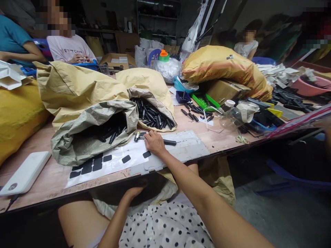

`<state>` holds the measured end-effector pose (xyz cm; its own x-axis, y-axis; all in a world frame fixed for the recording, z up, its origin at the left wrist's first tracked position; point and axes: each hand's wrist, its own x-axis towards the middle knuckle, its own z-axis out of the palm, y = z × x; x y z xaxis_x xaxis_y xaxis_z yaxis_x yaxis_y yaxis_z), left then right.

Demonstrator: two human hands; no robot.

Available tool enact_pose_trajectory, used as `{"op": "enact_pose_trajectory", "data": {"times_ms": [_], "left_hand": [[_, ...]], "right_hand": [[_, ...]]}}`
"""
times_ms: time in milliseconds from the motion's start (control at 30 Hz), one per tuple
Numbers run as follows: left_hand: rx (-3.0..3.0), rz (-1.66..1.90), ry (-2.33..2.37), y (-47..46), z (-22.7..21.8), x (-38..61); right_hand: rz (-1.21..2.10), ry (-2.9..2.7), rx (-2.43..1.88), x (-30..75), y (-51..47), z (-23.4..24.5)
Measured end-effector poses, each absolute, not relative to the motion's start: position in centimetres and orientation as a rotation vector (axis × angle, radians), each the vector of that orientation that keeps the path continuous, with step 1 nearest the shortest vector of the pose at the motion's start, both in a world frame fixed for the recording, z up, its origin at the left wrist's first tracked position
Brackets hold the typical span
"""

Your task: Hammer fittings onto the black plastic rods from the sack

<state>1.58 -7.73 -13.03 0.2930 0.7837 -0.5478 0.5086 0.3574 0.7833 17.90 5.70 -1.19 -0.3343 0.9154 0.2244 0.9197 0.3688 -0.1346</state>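
Note:
My right hand (154,142) is closed round the shaft of a small hammer (170,142) lying low over the table. The hammer's head points left and its black grip sticks out to the right of my hand. Beneath it are a grey board (184,146) and a white sheet (113,165) bearing several black rounded squares (126,158). My left hand (136,191) is down below the table edge, above my lap, its fingers hidden in shadow. Two paper sacks, a left one (95,103) and a right one (152,79), lie with their mouths towards me, black tube-like parts (155,119) inside.
At the left are a white power bank-like device (26,172) and a yellow sack (20,117). To the right stand a green tray (205,101), loose black parts (192,115), a clear plastic jug (232,117) and scissors (242,138). Other people sit across the table.

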Motion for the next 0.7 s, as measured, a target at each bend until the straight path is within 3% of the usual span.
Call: {"op": "enact_pose_trajectory", "data": {"times_ms": [200, 333, 467, 567, 700], "left_hand": [[1.437, 0.188, 0.774, -7.5, -1.4, 0.0], [1.455, 0.663, 1.131, -3.4, 3.9, -2.4], [1.445, 1.030, 1.949, 2.9, 4.1, -4.6], [1.392, 0.904, 2.346, 6.6, 2.8, -5.2], [1.406, 0.750, 2.446, 8.6, 1.0, -5.4]], "right_hand": [[-0.018, -2.346, -1.615, 18.4, 5.6, -1.8], [-0.035, -2.342, -1.577, 18.6, 5.7, -2.1], [-0.024, -2.340, -1.579, 18.6, 5.7, -2.0], [-0.003, -2.340, -1.595, 18.4, 5.7, -1.9], [-0.014, -2.346, -1.586, 18.3, 5.7, -1.7]]}}
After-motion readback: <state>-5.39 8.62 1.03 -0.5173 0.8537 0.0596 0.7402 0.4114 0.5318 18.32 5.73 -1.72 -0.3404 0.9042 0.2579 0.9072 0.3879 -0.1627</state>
